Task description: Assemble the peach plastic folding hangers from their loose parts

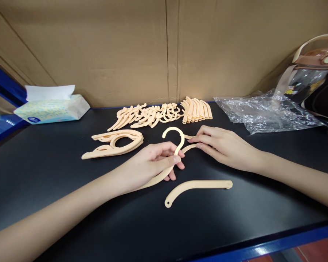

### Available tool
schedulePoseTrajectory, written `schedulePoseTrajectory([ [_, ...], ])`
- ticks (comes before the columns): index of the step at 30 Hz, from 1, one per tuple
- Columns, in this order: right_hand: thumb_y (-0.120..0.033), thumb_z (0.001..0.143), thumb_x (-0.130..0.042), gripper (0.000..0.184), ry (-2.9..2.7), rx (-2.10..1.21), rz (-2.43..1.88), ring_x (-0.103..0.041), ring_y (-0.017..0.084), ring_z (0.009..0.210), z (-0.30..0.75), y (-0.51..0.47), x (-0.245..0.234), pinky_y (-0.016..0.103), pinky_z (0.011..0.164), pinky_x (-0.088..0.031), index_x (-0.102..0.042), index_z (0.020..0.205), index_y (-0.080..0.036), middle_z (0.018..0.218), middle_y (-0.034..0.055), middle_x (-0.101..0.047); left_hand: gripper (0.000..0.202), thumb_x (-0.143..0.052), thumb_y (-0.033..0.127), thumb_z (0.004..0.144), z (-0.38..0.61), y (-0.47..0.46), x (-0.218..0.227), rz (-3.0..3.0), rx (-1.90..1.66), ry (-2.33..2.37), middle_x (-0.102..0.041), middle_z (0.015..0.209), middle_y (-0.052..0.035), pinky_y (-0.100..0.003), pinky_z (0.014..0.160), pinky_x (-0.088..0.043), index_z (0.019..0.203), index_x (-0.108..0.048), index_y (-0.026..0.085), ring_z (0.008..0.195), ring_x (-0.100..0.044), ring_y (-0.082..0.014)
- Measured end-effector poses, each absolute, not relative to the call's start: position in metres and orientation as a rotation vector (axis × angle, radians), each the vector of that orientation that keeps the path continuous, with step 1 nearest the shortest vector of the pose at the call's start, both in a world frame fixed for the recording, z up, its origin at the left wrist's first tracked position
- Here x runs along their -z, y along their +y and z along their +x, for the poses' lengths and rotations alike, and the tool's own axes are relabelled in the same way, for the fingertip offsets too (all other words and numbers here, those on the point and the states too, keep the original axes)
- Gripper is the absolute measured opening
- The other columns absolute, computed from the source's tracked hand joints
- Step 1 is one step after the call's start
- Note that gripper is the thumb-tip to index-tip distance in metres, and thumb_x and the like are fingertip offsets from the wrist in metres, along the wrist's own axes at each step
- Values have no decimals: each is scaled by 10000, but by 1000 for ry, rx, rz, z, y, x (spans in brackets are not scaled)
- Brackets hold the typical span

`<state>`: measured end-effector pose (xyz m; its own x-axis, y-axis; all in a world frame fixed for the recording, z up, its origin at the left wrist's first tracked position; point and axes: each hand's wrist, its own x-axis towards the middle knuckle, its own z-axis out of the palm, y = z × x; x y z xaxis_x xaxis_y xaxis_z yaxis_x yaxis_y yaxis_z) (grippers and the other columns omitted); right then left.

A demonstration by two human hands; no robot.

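The hook is at the middle of the table, held between the thumb and fingers of the left hand, its curl upward and its long tail running back under the wrist. Just to its right, the fingertips of the right hand touch two thin strips; whether they are pinched or merely touched, I cannot tell. Nearer the front lies a loose arm, a small hole showing at its bent end.

Left of the hands, folded hangers lie stacked. Behind, loose parts spread in a heap, with a neat row of arms beside them.

The tabletop is smooth, dark and faintly glossy, with a blue front edge. A tissue pack sits at its back left; a crumpled clear bag and a brown-lidded bottle are at the right. Tan cardboard walls the back, a blue frame stands left, and reddish floor shows below.
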<state>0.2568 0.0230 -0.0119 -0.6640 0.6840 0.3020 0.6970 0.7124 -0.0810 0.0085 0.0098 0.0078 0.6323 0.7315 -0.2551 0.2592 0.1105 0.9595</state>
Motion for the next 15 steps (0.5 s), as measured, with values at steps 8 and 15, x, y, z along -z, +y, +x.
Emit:
schedulePoseTrajectory([
  [8,-296,1020,-390,316,-2594,79,-1028,-582,154,797,256,23,12,315,739,-457,-653,1164,-197,972,54,-626,142,-533,282,951,7,11,-7,1455,-414,863,-658,949,-15,-200,667,-530,964,-579,148,674,-607,-70],
  [15,-322,1014,-417,297,-2595,85,-944,-559,151,810,255,20,10,306,754,-443,-658,1135,-196,968,54,-619,144,-532,281,952,8,10,-8,1454,-412,869,-655,950,-19,-198,662,-526,951,-576,144,673,-606,-71],
])
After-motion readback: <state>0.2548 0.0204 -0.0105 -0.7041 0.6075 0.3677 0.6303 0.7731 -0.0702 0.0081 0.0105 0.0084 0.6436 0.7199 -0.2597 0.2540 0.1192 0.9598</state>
